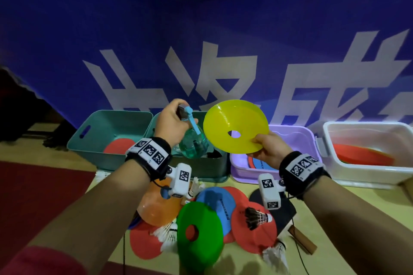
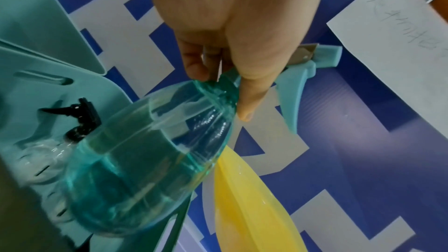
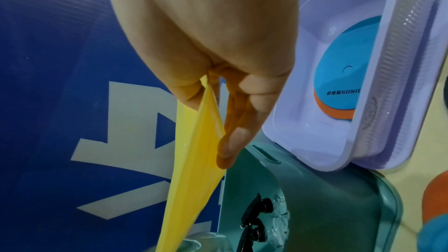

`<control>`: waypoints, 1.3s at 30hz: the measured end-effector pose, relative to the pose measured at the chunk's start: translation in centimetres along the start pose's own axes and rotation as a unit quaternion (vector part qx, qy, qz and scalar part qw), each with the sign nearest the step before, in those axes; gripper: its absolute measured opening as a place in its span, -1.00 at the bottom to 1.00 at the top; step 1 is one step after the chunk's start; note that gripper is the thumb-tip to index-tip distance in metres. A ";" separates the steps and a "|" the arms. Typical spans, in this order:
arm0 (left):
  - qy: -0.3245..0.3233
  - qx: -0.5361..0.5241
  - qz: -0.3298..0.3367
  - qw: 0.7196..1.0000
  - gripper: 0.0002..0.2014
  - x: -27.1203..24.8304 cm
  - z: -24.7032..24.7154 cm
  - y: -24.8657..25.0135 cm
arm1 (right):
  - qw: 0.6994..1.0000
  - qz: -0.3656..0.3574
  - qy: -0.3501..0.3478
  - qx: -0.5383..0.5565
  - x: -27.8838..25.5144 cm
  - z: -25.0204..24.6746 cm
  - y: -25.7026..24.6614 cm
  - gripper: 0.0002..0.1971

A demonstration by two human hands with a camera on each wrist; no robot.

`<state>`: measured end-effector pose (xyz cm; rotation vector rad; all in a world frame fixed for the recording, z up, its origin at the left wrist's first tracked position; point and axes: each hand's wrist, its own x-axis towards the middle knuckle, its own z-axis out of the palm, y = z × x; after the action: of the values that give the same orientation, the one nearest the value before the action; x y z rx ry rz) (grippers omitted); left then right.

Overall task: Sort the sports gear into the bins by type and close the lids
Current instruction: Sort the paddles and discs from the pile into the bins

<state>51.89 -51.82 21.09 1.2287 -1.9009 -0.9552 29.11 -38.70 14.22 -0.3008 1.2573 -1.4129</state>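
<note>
Above the bins (image 1: 112,118), left hand (image 1: 172,121) is gripping a bottle (image 1: 193,143), right hand (image 1: 269,148) pinching a yellow disc (image 1: 234,126); floor gear (image 1: 201,214) is lying unsorted, lids unclosed.

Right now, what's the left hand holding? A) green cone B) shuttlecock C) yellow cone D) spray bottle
D: the left hand grips the neck of the teal spray bottle above a green bin, while the right hand pinches the yellow cone.
</note>
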 end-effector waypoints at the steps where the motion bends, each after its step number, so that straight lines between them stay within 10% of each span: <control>1: -0.008 0.020 0.009 1.000 -0.61 0.6 -0.1 0.0 | 1.000 -0.001 0.002 -0.001 0.2 0.2 -0.1 -0.59; 17: -0.099 0.385 0.092 0.913 -0.84 8.4 0.9 1.5 | 0.997 -0.023 0.073 0.017 3.8 0.7 -2.0 -0.64; 39: -0.238 0.197 -0.060 0.949 -0.82 12.4 8.2 -7.8 | 0.959 -0.108 0.220 -0.142 7.1 -0.7 0.0 -0.64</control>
<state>44.35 -63.83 12.09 1.4489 -2.5139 -1.0383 26.40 -44.22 10.61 -0.3364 1.8472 -1.5346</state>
